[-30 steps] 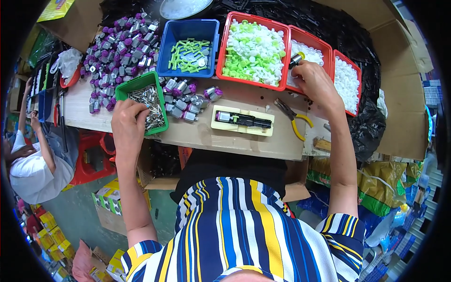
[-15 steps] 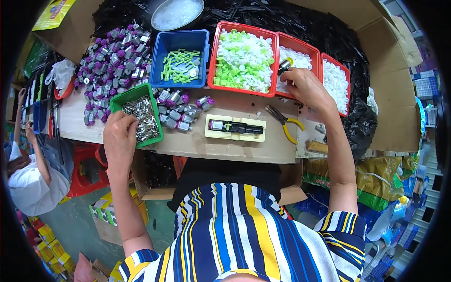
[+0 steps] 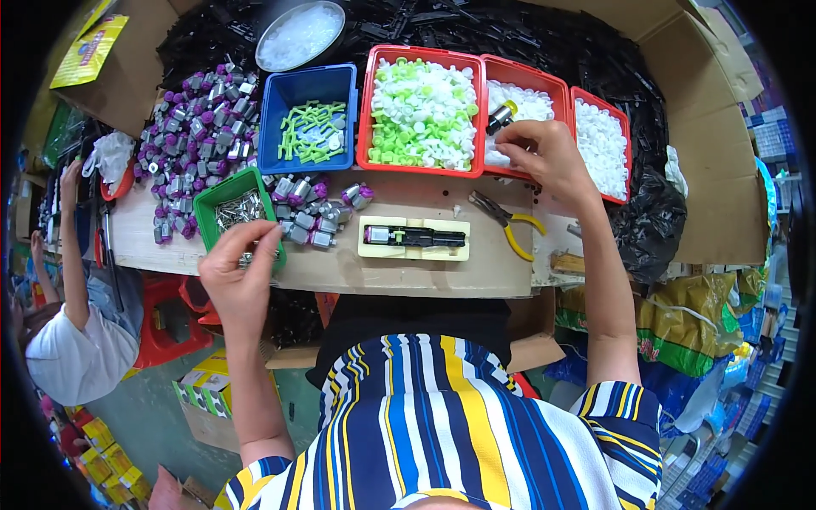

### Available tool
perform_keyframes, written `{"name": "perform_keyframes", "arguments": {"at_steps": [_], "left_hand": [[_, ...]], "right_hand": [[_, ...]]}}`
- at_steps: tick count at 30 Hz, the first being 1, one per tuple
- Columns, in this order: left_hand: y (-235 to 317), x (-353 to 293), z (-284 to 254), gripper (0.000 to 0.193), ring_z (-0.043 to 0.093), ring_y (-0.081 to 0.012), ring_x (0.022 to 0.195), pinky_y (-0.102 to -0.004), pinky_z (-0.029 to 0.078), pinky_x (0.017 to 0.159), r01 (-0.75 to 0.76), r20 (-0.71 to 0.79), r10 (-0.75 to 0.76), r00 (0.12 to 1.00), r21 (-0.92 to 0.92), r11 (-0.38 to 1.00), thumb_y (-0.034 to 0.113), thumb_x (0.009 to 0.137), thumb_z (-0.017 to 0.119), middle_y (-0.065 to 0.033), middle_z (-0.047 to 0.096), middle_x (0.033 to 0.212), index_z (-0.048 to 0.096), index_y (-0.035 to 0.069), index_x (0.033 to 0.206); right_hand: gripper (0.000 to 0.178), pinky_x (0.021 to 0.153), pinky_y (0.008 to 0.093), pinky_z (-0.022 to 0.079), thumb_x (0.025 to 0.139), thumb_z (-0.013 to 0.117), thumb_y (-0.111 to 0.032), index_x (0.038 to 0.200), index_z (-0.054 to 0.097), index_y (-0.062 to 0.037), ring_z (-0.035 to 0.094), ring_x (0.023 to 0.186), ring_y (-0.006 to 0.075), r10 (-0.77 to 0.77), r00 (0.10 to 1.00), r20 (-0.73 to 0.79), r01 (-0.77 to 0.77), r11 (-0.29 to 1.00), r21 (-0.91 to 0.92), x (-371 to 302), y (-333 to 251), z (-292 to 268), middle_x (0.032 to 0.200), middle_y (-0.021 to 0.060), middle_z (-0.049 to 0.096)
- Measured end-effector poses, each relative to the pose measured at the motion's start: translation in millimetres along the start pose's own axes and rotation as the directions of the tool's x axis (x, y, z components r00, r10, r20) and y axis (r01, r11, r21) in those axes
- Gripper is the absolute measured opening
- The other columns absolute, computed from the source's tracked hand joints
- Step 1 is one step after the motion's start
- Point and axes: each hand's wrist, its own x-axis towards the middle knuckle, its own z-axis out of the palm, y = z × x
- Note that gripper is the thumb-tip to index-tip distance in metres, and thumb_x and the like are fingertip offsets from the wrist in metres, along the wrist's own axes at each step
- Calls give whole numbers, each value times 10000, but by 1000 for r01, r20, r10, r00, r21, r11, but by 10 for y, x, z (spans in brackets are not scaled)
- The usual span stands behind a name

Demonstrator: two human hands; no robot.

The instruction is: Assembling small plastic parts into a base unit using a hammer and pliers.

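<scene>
Left hand (image 3: 240, 276) at the near lip of the small green bin (image 3: 223, 197), which holds thin metal pins (image 3: 238, 208). Fingers pinched together at the bin's edge; what they pinch is too small to make out, though it sits right among the pins.

Right hand (image 3: 544, 157) over the middle red tray (image 3: 554, 83) of white parts. Fingers closed on a small motor (image 3: 501, 115) (metal can, yellow end), held tilted just above the white pieces.

On the table (image 3: 382, 268), between the two hands: a pale yellow jig (image 3: 413, 237) with a black part lying along it. Just right of it, pliers with yellow handles (image 3: 510, 225). Left of the jig, a loose cluster of motors with purple caps (image 3: 319, 212); a much larger heap of the same (image 3: 191, 119) lies beyond the green bin.

Back row, left to right: blue tray (image 3: 276, 119) with green sticks, large red tray (image 3: 367, 110) of green and white gears, the middle red tray, then a third red tray (image 3: 625, 136) of white pieces. A round bowl of clear bits (image 3: 299, 34) sits behind the blue tray.

Far left: another person (image 3: 81, 340), one arm raised to the table edge.
</scene>
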Motion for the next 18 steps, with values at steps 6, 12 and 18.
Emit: {"name": "perform_keyframes", "arguments": {"at_steps": [6, 12, 18], "left_hand": [[251, -158, 500, 114, 661, -169, 809, -271, 513, 751, -123, 40, 133, 990, -188, 974, -93, 802, 719, -100, 702, 860, 705, -46, 905], [326, -217, 777, 167, 663, -248, 782, -338, 535, 713, -478, -63, 474, 878, -175, 861, -46, 754, 773, -107, 690, 852, 694, -16, 899], [281, -267, 751, 210, 655, -259, 783, -346, 536, 689, -581, -58, 578, 814, -76, 810, -17, 745, 788, -101, 683, 879, 702, -7, 936]], "right_hand": [[105, 691, 238, 555, 865, 702, -20, 934, 710, 59, 683, 737, 116, 43, 996, -79, 5, 850, 526, -317, -370, 228, 823, 85, 709], [73, 713, 243, 538, 857, 697, 3, 906, 678, 55, 662, 764, 113, 37, 999, 2, -28, 709, 705, -496, -727, 635, 838, 76, 699], [90, 740, 248, 540, 847, 702, -5, 913, 673, 51, 663, 777, 113, 78, 995, 68, -102, 596, 796, -588, -898, 838, 846, 78, 695]]}}
